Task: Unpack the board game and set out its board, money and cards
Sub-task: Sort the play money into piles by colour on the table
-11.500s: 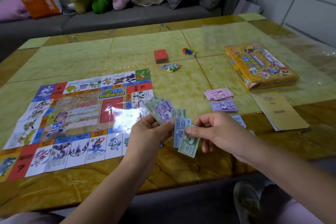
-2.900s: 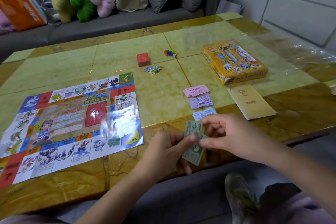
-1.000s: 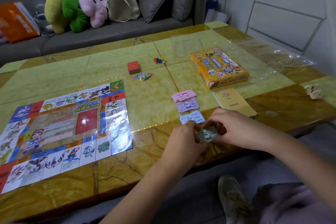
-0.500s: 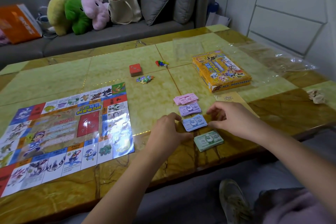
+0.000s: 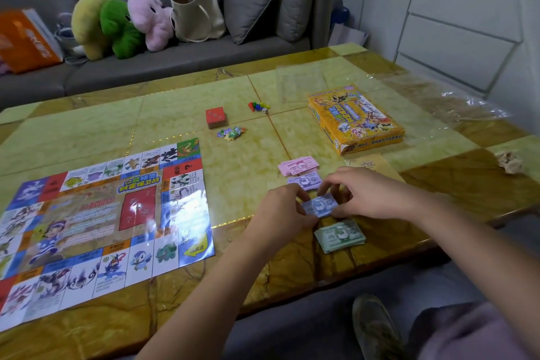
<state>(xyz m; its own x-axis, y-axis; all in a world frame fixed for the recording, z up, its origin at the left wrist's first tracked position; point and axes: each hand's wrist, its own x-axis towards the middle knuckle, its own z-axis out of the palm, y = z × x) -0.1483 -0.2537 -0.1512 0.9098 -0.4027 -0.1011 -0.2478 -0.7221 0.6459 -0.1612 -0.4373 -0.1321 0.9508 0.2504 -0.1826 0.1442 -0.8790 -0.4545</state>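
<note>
Blue notes (image 5: 320, 205) printed "500", pinched at either end by left hand (image 5: 285, 210) and right hand (image 5: 371, 193), fingers curled on the paper. Just nearer than the hands, green notes (image 5: 340, 235) stacked flat on the worktop (image 5: 239, 172), figure blurred. Just beyond the hands, purple notes (image 5: 305, 180), then pink notes (image 5: 298, 165). Farther beyond the right hand, yellow game box (image 5: 356, 123), lettering too small to read. Well left of the left hand, board (image 5: 102, 222) spread flat, red centre panel with question marks.

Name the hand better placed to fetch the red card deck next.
Left, probably. The left hand is nearer the red card deck. The right hand would have to cross over the blue notes that both hands pinch.
</note>
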